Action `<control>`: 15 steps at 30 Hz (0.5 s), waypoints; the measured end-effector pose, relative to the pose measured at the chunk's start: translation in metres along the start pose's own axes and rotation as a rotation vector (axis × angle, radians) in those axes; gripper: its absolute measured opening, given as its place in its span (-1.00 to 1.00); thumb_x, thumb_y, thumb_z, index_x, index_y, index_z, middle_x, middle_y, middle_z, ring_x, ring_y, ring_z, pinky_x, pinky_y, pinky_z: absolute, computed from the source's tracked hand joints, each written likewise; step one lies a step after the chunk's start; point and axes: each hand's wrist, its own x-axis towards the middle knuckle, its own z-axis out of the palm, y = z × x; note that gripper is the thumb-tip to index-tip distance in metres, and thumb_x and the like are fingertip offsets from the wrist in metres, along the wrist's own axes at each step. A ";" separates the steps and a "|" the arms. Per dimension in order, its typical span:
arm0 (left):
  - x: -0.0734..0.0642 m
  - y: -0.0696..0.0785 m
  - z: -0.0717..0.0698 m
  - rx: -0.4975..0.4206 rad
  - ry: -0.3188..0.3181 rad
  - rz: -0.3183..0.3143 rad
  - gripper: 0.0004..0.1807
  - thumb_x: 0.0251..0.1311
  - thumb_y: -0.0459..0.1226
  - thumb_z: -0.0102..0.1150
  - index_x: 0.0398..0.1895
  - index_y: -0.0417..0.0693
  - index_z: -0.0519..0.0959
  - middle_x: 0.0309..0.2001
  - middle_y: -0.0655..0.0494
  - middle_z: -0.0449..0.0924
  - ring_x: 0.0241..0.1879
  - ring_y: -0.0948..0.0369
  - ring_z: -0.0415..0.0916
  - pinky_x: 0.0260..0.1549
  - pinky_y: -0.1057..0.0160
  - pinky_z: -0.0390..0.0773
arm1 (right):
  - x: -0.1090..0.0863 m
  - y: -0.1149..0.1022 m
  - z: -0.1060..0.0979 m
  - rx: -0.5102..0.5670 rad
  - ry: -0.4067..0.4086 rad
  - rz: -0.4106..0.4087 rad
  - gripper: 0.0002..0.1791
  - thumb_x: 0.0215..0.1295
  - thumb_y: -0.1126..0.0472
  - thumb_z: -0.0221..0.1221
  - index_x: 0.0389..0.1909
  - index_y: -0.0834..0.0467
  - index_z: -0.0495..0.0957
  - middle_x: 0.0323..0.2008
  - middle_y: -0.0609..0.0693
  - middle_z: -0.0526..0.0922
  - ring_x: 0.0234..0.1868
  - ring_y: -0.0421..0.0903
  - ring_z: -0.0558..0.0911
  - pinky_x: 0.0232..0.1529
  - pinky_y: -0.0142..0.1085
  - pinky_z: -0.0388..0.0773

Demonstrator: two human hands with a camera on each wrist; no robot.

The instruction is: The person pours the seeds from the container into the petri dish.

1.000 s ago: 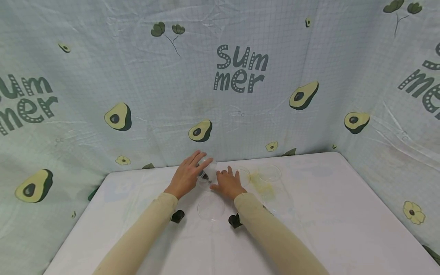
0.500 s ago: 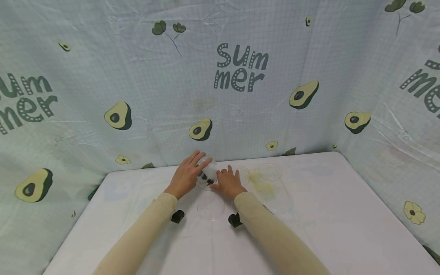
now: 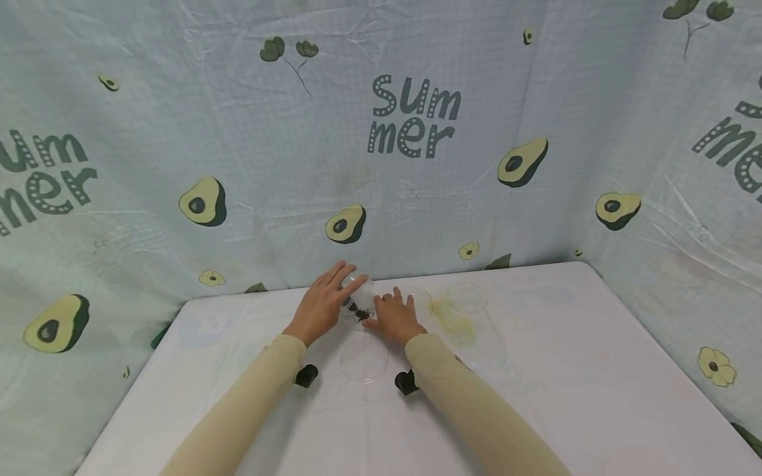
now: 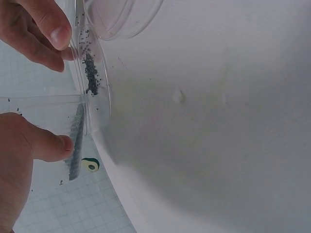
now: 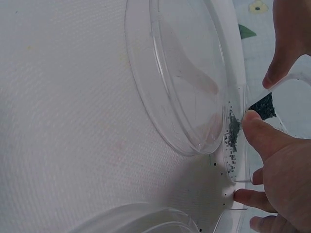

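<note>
My left hand (image 3: 318, 307) grips a clear plastic cup (image 4: 48, 114), tilted over on its side with its rim at a clear petri dish (image 4: 104, 110). Dark grains (image 5: 262, 106) lie along the cup's lower wall, thumb against the outside. More black grains (image 4: 91, 73) form a loose heap inside the dish, with a few scattered round it. My right hand (image 3: 395, 317) holds that dish at its edge. In the right wrist view its thumb (image 5: 255, 127) lies at the rim beside the cup's mouth, while the other fingers reach down by the side.
Nearest me on the white table lies another clear dish (image 3: 364, 357). To the right of my right hand are two more, one dish (image 3: 424, 304) close by and one dish (image 3: 467, 299) farther off. A yellow stain (image 3: 454, 320) marks the cloth. A printed curtain (image 3: 417, 218) rises behind the table.
Black grains have slid from the cup into the petri dish, where a heap now shows, and the dark mass in the cup looks smaller. Both hands have stayed nearly still.
</note>
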 end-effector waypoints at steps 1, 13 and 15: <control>0.000 0.000 0.000 0.001 0.004 0.001 -0.13 -0.01 -0.55 0.30 0.38 0.24 0.31 0.37 0.01 0.29 0.44 0.01 0.16 0.31 -0.05 0.36 | 0.000 0.000 0.000 -0.003 0.001 -0.001 -0.28 0.24 -0.22 0.18 0.29 0.15 0.40 0.30 0.15 0.44 0.48 0.20 0.16 0.41 0.20 0.12; -0.003 -0.005 0.001 -0.096 0.067 -0.045 -0.13 -0.03 -0.57 0.28 0.39 0.13 0.29 0.34 -0.04 0.32 0.41 -0.01 0.20 0.26 -0.08 0.40 | 0.003 0.003 0.006 0.009 0.022 -0.008 -0.26 0.24 -0.24 0.17 0.28 0.16 0.41 0.31 0.12 0.42 0.49 0.18 0.14 0.42 0.21 0.11; -0.004 -0.007 0.000 -0.116 0.072 -0.072 -0.09 -0.09 -0.58 0.32 0.39 0.11 0.28 0.34 -0.05 0.32 0.40 0.00 0.20 0.24 -0.08 0.42 | 0.004 0.004 0.008 0.015 0.028 -0.006 -0.26 0.23 -0.25 0.17 0.28 0.16 0.42 0.31 0.11 0.42 0.49 0.17 0.14 0.42 0.20 0.10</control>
